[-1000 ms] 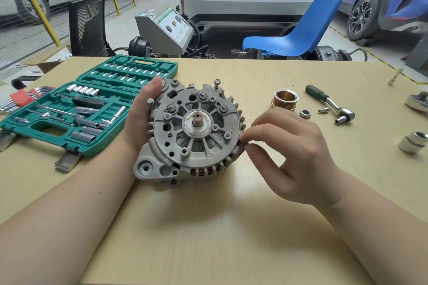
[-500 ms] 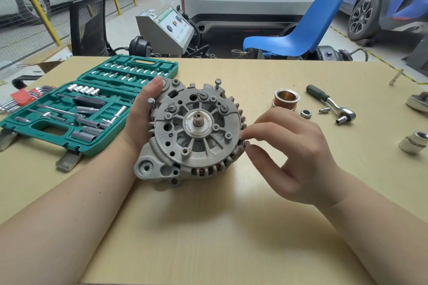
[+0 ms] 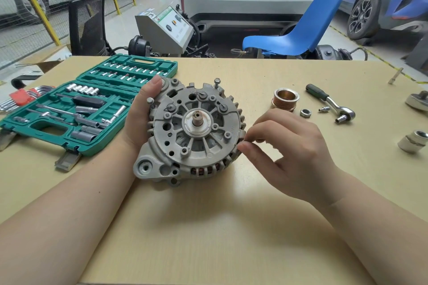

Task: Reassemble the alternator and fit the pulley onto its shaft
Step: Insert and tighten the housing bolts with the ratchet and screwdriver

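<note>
The grey alternator (image 3: pixel 194 132) lies on the table with its shaft end (image 3: pixel 198 120) facing up. Two long bolts (image 3: pixel 217 82) stick up from its housing. My left hand (image 3: pixel 141 118) grips the housing's left side, thumb on the top edge. My right hand (image 3: pixel 287 148) pinches a small bolt between thumb and forefinger at the housing's right edge; the fingertips mostly hide the bolt. The copper-coloured pulley (image 3: pixel 285 99) stands apart on the table to the right, with a nut (image 3: pixel 305 112) beside it.
An open green socket case (image 3: pixel 69 113) lies at the left, with hex keys (image 3: pixel 20 97) beyond it. A ratchet (image 3: pixel 331 103), a small bit (image 3: pixel 323 109) and two metal sockets (image 3: pixel 413 141) lie at the right. A blue chair (image 3: pixel 301 30) stands behind the table.
My right hand's fingertips have shifted slightly at the housing's right edge. The alternator and my left hand have stayed in place.
</note>
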{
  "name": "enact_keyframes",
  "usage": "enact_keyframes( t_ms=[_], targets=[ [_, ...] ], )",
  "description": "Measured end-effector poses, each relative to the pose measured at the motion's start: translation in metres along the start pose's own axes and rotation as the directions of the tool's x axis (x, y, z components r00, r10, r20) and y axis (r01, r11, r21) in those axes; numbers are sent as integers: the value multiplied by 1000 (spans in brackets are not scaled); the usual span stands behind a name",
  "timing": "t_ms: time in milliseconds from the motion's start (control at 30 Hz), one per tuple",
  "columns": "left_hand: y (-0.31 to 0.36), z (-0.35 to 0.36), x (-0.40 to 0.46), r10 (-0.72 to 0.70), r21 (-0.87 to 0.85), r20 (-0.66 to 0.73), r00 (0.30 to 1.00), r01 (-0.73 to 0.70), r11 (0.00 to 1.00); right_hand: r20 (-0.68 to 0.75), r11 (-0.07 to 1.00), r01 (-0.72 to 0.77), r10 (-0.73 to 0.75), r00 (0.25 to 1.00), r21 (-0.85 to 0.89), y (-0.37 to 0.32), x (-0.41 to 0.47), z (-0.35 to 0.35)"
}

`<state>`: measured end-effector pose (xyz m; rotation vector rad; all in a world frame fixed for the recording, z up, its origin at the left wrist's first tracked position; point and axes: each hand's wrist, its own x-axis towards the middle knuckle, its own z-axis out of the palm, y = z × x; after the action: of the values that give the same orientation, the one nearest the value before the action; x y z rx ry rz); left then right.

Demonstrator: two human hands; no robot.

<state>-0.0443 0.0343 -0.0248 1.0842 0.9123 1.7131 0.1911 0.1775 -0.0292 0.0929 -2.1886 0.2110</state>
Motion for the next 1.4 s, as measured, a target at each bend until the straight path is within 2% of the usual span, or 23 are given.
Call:
enact_keyframes(
  t_ms=[267, 400, 567, 667, 733, 800, 867, 933, 1033, 1133, 1200, 1300, 1333, 1400],
  targets=[
    [-1, -2, 0, -16, -19, -18, 1000, 16, 1000, 35, 997, 2, -5, 999, 82, -3, 1, -4],
    [0, -6, 1, -8, -67, 102, 995, 15, 998, 78, 993, 36, -45, 996, 108, 0, 0, -3],
    [-3, -6, 1, 8, -16, 31, 999, -7, 1000, 69, 998, 50, -53, 996, 39, 2, -2, 1],
    [-1, -9, 3, 29, -65, 163, 986, -19, 998, 33, 998, 55, -56, 998, 43, 3, -3, 1],
    [-2, -9, 3, 5, -72, 141, 990, 6, 997, -14, 989, -32, 35, 999, 143, 8, -3, -2],
    [-5, -9, 1, -12, -48, 53, 999, 14, 999, -70, 943, -230, 253, 965, 242, 23, 1, -8],
    [-6, -9, 0, -9, -24, 11, 1000, 9, 1000, -117, 897, -414, 433, 894, 155, 45, 1, -11],
    [-3, -7, 0, -12, -35, 29, 999, 13, 999, -97, 842, -537, 532, 841, -42, 69, -4, -9],
    [-1, -7, 1, -13, -43, 43, 999, 15, 999, 133, 764, -592, 635, 761, -258, 94, -13, 3],
    [-4, -6, 0, -22, -49, 7, 1000, 22, 999, 350, 736, -515, 668, 657, -439, 100, -17, 18],
    [-1, -4, 1, -13, -19, 23, 1000, 13, 1000, 378, 737, -477, 663, 646, -478, 99, -16, 22],
    [3, -5, 4, 45, -72, 167, 985, -34, 997, 374, 748, -493, 655, 657, -444, 95, -16, 22],
    [3, -3, 4, 32, -95, 167, 985, -16, 995, 365, 749, -503, 654, 662, -431, 94, -15, 21],
    [-1, -3, 2, 0, -52, 42, 999, 2, 999, 338, 752, -520, 652, 679, -405, 92, -15, 19]
  ],
)
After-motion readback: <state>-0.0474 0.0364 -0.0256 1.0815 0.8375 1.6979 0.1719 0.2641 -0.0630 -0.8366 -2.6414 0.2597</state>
